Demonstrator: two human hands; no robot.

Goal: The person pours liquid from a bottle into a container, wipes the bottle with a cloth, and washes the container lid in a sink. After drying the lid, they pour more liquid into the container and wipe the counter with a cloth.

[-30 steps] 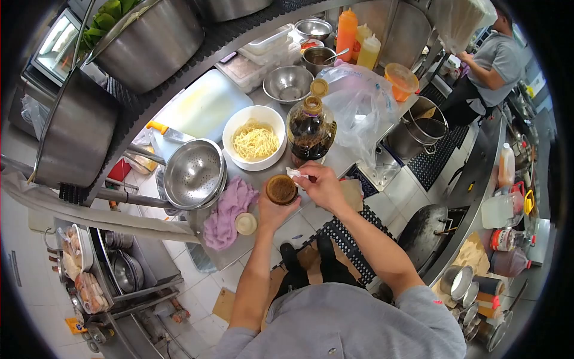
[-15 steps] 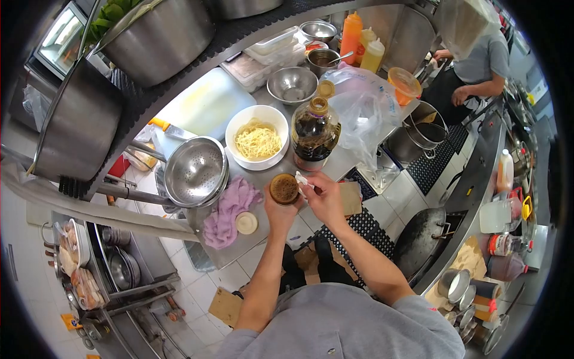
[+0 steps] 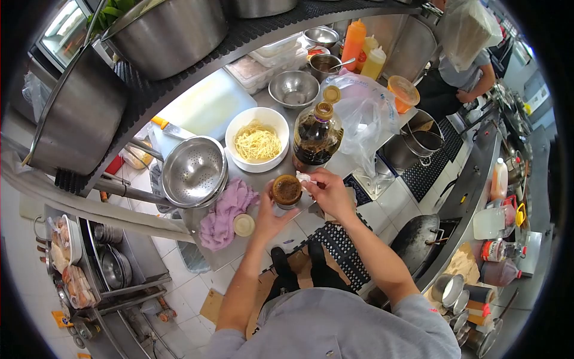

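My left hand (image 3: 267,216) holds a small open jar of brown paste (image 3: 287,189) over the counter's front edge. My right hand (image 3: 327,191) pinches a scrap of white tissue (image 3: 305,178) against the jar's rim. Just behind stand a large dark sauce bottle (image 3: 315,136) with its cap off and a white bowl of yellow noodles (image 3: 258,140). The jar's cream lid (image 3: 244,224) lies on a pink cloth (image 3: 225,210) to the left.
A steel colander (image 3: 194,172) sits left of the bowl, with a knife (image 3: 170,129) on a white cutting board (image 3: 205,104) behind. Steel bowls (image 3: 293,88), squeeze bottles (image 3: 354,42) and a plastic bag (image 3: 366,110) crowd the back. Another person (image 3: 457,78) works far right by a wok (image 3: 426,235).
My hands and the jar have stayed close together, shifting slightly right. The person at the far right has bent lower and moved behind the hanging bag.
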